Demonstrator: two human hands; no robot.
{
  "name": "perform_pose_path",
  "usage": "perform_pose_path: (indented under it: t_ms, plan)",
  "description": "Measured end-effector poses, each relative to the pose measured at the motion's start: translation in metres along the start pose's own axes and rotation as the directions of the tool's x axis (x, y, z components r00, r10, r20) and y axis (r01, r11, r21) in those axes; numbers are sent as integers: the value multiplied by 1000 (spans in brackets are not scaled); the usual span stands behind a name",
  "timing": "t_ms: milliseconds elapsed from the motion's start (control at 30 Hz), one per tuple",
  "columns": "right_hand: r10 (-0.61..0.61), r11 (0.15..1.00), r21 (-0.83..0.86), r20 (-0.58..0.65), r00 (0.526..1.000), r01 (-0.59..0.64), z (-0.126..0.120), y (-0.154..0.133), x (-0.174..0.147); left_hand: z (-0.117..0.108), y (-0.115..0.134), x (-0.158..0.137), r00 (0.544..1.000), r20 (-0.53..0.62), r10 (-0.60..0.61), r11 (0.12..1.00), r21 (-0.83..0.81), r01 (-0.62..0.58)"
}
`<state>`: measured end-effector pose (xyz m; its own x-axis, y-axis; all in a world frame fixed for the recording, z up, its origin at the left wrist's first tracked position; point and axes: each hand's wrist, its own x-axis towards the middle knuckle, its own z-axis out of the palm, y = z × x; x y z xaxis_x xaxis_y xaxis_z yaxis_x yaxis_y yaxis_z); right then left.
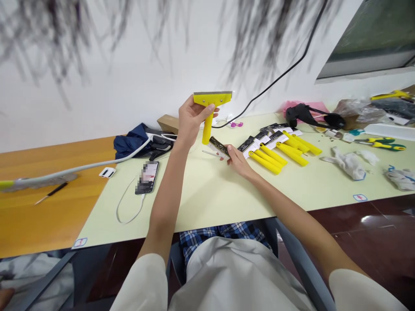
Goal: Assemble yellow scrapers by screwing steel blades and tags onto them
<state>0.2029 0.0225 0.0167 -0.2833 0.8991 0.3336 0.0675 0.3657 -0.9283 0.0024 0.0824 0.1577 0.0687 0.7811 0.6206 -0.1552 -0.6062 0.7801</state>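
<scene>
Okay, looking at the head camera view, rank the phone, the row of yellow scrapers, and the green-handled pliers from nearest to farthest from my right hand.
From the right hand:
1. Row of yellow scrapers, just to its right, almost touching the fingers.
2. Phone, off to the left, past the left forearm, with a white cable attached.
3. Green-handled pliers, far right of the table near the white gloves.

phone (147, 176) screen blurred | left fingers (207, 109) hide scraper (211, 103) handle pt

Bright, even light; soft shadows on counter (210, 198). Blurred hair strands (259, 34) at top; edges bowed by wide lens.
</scene>
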Motion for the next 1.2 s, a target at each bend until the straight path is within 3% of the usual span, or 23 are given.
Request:
perform_pose_path:
  t_ms: [233, 433, 733, 967, 1200]
  plan:
    - [128, 966, 219, 58, 990, -137, 3, -1, 3, -4, 14, -2, 999, -16, 38, 999, 1, -38]
    - [194, 891, 402, 88, 977, -213, 2, 2, 3, 6, 23, -8, 999, 40, -5, 1000, -26, 6]
    - [244, 801, 519, 174, 954, -300, 1, -2, 1, 11, 17, -9, 997, 61, -37, 996, -82, 42]
    - [293, 691, 630, 203, 934, -354, 2, -8, 2, 12, 21, -12, 987, 158, -30, 987, -154, 54]
    - [321, 622, 680, 231, 918, -388, 1, -16, 3, 11, 15, -14, 985, 165, -56, 990, -120, 77]
